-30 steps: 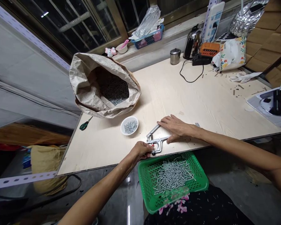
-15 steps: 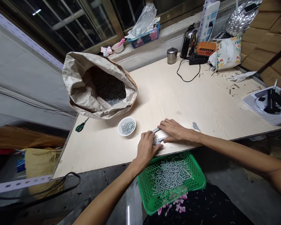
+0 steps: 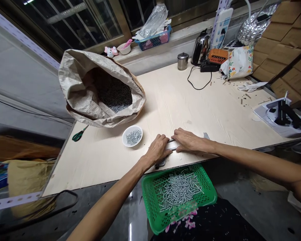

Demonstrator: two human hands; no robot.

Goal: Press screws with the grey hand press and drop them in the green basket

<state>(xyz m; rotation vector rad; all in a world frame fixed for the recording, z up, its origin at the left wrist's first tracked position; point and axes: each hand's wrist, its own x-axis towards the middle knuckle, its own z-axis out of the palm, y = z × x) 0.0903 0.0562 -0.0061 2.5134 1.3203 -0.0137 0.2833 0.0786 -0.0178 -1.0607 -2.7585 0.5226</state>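
A pale, shiny metal strip with raised edges (image 3: 172, 145) lies between my two hands near the table's front edge. My left hand (image 3: 158, 147) grips its left end with bent fingers. Its other end is held by my right hand (image 3: 188, 140), thumb on the near side and fingers on the far side. A small dark grey metal piece (image 3: 160, 163) shows beneath my left wrist, partly hidden. Just below the edge, a green plastic basket (image 3: 150, 204) rests by my lap with many silver screw-like pins (image 3: 179, 190) in it.
A white bowl (image 3: 124, 140) of small screws stands left of my hands. Behind it slumps a large open sack (image 3: 75, 87) with dark and silver metal pieces inside. Green-handled scissors (image 3: 78, 135) lie at far left. A kettle (image 3: 201, 47) and metal canister (image 3: 183, 61) stand at the back.
My left hand has shifted along the metal, and more of the flat strip shows between my hands. The dark metal piece now shows below my left wrist. The view has shifted slightly.
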